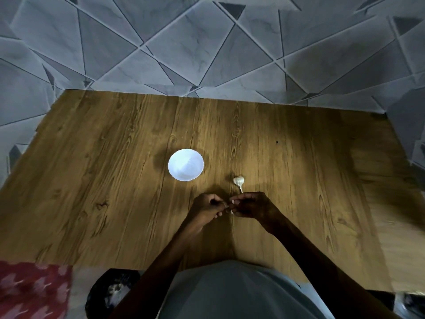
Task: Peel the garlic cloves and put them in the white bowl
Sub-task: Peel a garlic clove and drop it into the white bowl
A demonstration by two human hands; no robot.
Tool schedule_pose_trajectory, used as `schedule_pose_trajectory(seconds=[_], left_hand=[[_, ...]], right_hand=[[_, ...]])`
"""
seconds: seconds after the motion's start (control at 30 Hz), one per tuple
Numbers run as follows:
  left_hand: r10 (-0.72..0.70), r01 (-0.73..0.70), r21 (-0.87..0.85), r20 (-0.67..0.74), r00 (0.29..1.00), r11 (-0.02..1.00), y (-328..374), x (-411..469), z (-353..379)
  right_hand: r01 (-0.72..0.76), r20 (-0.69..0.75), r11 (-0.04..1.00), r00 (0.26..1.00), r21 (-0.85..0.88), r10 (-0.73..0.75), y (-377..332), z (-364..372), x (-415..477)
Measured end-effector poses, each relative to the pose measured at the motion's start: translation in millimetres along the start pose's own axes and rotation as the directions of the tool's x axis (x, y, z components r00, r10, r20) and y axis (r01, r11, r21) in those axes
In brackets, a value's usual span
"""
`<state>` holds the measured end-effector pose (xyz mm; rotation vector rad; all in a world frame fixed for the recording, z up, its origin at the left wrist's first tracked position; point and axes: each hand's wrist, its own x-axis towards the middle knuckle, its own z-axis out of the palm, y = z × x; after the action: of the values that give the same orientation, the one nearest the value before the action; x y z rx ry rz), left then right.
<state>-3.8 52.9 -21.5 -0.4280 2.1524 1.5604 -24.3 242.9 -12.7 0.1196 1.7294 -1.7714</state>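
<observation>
A white bowl (185, 164) with a scalloped rim stands on the wooden table (92, 180); nothing shows inside it. To its right lies a garlic bulb (238, 181) with its stalk pointing toward me. Just below the bulb my left hand (207, 208) and my right hand (250, 204) meet fingertip to fingertip above the table. Both have curled fingers pinching a small garlic clove (231, 212), of which only a pale sliver shows between the fingers.
The table's far edge meets a grey patterned tiled wall (207, 42). A red patterned cloth (32, 288) lies at the lower left, and a dark round object (110, 293) sits beside it, below the table's near edge.
</observation>
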Motion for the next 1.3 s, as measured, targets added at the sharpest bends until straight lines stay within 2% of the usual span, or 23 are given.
schedule_pose_trajectory(seconds=[0.13, 0.23, 0.4, 0.53, 0.7, 0.9, 1.07, 1.2, 1.27, 1.3], left_hand=[[0.072, -0.064, 0.112, -0.069, 0.995, 0.992, -6.6, 0.4, 1.7], [0.125, -0.115, 0.174, -0.043, 0.991, 0.978, -5.9, -0.6, 3.5], [0.176, -0.171, 0.111, -0.034, 0.984, 0.979, 2.7, -3.8, 6.3], [0.259, -0.256, 0.039, -0.117, 0.959, 0.966, 4.8, -5.5, 7.4], [0.411, -0.405, 0.104, -0.04, 0.911, 0.908, 6.0, -3.1, 6.6], [0.423, -0.411, 0.149, -0.056, 0.905, 0.899, 1.8, -0.3, 6.3], [0.41, -0.388, 0.191, -0.094, 0.907, 0.902, -3.5, 1.6, 8.5], [0.354, -0.32, 0.225, -0.134, 0.925, 0.92, -8.1, 5.1, 9.1], [0.3, -0.259, 0.215, -0.188, 0.935, 0.942, -11.8, 7.8, 5.8], [0.28, -0.234, 0.215, -0.217, 0.935, 0.948, -14.7, 9.8, 3.1]], right_hand=[[-0.004, -0.011, 1.0, 1.0, 0.004, 0.004, 0.9, -2.0, -1.2], [-0.011, -0.015, 1.0, 1.0, 0.012, 0.011, 1.0, -3.0, -1.1], [-0.02, -0.032, 1.0, 0.999, 0.024, 0.02, 1.4, -3.1, 0.3], [-0.017, -0.032, 0.996, 0.999, 0.085, 0.02, 1.1, -5.5, 1.8], [-0.11, -0.07, 0.993, 0.991, 0.05, 0.114, 3.8, -2.8, 7.3], [-0.165, -0.118, 0.986, 0.979, 0.007, 0.164, 2.6, 2.9, 7.8], [-0.156, -0.151, 0.984, 0.978, -0.084, 0.142, 5.8, 5.2, 10.7], [-0.098, -0.194, 0.98, 0.979, -0.175, 0.063, 7.8, 6.2, 14.5], [-0.035, -0.237, 0.924, 0.97, -0.38, -0.06, 12.3, 4.8, 18.0], [0.018, -0.221, 0.838, 0.961, -0.546, -0.164, 15.4, 3.3, 20.0]])
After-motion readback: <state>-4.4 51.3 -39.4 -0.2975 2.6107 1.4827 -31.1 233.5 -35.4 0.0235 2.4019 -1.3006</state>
